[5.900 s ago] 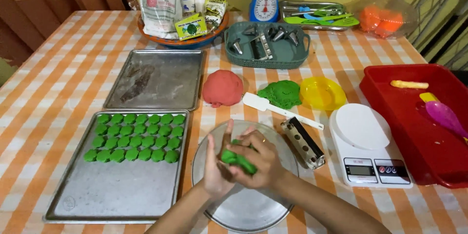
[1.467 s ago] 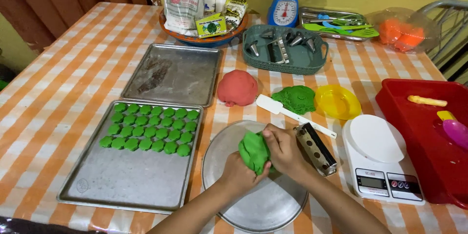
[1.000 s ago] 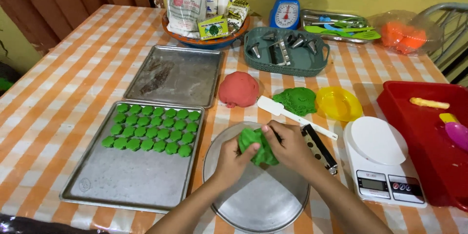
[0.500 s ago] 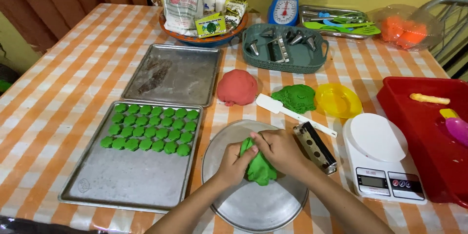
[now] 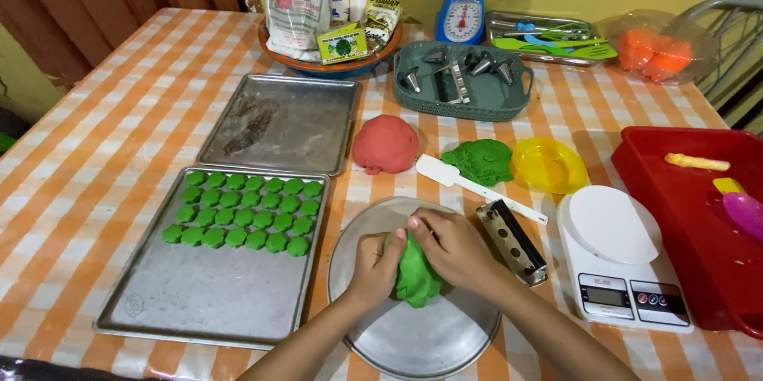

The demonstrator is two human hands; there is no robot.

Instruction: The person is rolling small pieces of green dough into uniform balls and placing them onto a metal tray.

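Observation:
Both hands press a lump of green dough (image 5: 415, 278) over a round metal plate (image 5: 421, 341). My left hand (image 5: 373, 266) grips its left side. My right hand (image 5: 453, 247) wraps over the top and right side. To the left lies a metal baking tray (image 5: 199, 301) with several small green dough pieces (image 5: 245, 212) in rows at its far end. Beyond the plate sit a red dough ball (image 5: 385, 143) and a smaller green dough mass (image 5: 478, 160).
A white scraper (image 5: 477, 187) and a metal cutter (image 5: 513, 242) lie right of the plate, then a white digital scale (image 5: 616, 258), a yellow dish (image 5: 548, 165) and a red tub (image 5: 703, 222). An empty tray (image 5: 282, 123), a green tool basket (image 5: 462, 79) and a blue scale (image 5: 462, 7) stand farther back.
Over the last seconds the hands have kept kneading the green dough, lowering it from above the plate down close to its surface. The camera view shifted slightly.

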